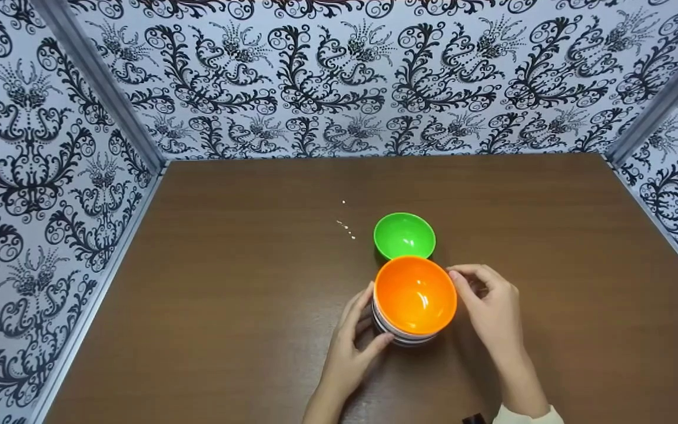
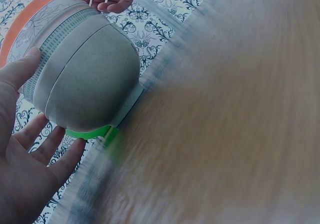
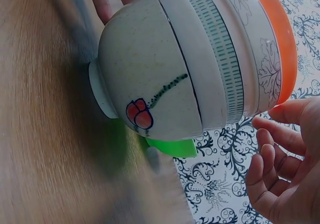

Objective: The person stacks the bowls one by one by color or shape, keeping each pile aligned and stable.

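Nested bowls form a stack, with an orange bowl (image 1: 415, 294) on top. Beneath it is a white bowl with grey leaf drawings (image 3: 250, 38), then one banded with green dashes (image 3: 217, 48). A speckled cream bowl (image 3: 150, 68) with a red flower stands lowest, on its foot. My left hand (image 1: 348, 350) holds the stack's left side, thumb at the near side and fingers spread round the outside. At the right, my right hand (image 1: 495, 306) pinches the orange bowl's rim between thumb and forefinger; its other fingers curl loosely. Just behind the stack sits a green bowl (image 1: 405, 235), partly hidden.
All the bowls stand on a brown wooden table (image 1: 245, 265). Small white specks (image 1: 346, 228) lie left of the green bowl. Patterned black-and-white walls (image 1: 339, 76) enclose the back and sides. A small black object (image 1: 473, 418) shows at the bottom edge beside the right sleeve.
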`<action>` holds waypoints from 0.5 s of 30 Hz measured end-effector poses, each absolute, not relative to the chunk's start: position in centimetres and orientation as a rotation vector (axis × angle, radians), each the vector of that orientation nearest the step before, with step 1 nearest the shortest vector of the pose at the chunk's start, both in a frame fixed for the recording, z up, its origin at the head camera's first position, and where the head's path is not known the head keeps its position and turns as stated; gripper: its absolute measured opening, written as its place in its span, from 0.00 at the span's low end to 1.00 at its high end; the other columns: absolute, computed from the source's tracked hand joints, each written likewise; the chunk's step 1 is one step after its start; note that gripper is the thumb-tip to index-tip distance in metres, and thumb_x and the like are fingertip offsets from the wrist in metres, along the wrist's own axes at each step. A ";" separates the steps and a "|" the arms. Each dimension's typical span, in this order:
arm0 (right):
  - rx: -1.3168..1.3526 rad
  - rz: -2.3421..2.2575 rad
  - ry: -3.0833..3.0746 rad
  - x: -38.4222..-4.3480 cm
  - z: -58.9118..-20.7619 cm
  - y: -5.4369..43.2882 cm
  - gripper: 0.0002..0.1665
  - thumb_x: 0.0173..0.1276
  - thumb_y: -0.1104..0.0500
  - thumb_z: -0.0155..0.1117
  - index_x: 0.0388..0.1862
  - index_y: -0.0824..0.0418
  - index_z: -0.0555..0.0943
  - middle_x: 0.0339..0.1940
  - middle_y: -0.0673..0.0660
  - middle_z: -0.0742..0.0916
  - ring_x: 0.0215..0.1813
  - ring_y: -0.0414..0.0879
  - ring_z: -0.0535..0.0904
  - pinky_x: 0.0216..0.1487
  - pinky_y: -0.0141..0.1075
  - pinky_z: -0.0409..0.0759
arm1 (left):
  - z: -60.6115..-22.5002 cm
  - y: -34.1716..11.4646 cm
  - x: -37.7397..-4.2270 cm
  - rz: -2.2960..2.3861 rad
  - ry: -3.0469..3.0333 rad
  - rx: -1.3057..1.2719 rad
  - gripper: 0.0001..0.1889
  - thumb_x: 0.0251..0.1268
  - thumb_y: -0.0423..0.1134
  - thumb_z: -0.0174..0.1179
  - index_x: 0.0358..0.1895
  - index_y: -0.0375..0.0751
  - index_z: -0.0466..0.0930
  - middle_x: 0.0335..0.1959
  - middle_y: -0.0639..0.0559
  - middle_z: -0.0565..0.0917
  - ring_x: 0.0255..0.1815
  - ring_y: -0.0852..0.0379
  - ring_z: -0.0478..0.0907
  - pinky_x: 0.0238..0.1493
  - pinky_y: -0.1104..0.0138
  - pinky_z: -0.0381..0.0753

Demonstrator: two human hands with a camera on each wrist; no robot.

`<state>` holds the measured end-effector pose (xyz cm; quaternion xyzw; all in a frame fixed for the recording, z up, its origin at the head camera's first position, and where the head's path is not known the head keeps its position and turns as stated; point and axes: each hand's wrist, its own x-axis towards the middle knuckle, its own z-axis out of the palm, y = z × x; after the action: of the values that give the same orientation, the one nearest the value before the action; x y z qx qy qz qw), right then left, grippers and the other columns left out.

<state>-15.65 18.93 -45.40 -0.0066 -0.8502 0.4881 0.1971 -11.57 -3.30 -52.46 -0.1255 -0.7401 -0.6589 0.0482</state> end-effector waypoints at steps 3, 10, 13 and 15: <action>-0.021 1.363 -2.383 -15.6 -45.4 18.9 0.04 0.64 0.64 0.71 0.37 0.58 0.89 0.31 0.52 0.88 0.27 0.40 0.76 0.28 0.23 0.76 | -52.5 -3.3 -11.5 -2.008 -2.254 -0.384 0.39 0.64 0.46 0.67 0.77 0.56 0.59 0.74 0.48 0.66 0.67 0.50 0.75 0.67 0.60 0.78; -0.009 1.367 -2.368 -15.8 -45.7 19.0 0.04 0.63 0.64 0.72 0.36 0.57 0.90 0.31 0.52 0.88 0.27 0.40 0.77 0.28 0.23 0.77 | -52.5 -3.3 -11.5 -1.992 -2.244 -0.395 0.40 0.63 0.46 0.67 0.77 0.55 0.59 0.74 0.49 0.67 0.67 0.51 0.75 0.66 0.60 0.79; -0.004 1.367 -2.366 -15.8 -45.8 19.1 0.04 0.63 0.65 0.72 0.36 0.57 0.90 0.31 0.52 0.89 0.27 0.41 0.78 0.28 0.24 0.77 | -52.5 -3.3 -11.5 -1.994 -2.243 -0.389 0.40 0.63 0.47 0.68 0.77 0.56 0.60 0.74 0.50 0.67 0.67 0.51 0.75 0.66 0.60 0.79; -0.002 1.365 -2.366 -15.8 -45.9 19.1 0.04 0.63 0.65 0.72 0.36 0.57 0.90 0.31 0.52 0.89 0.27 0.41 0.78 0.28 0.24 0.78 | -52.5 -3.3 -11.5 -2.000 -2.244 -0.383 0.40 0.63 0.47 0.68 0.77 0.57 0.60 0.74 0.50 0.67 0.67 0.51 0.75 0.66 0.60 0.78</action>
<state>-15.84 19.07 -45.85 -0.0009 -0.8480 0.4893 0.2036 -11.50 -3.30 -52.52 -0.1263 -0.7394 -0.6590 0.0555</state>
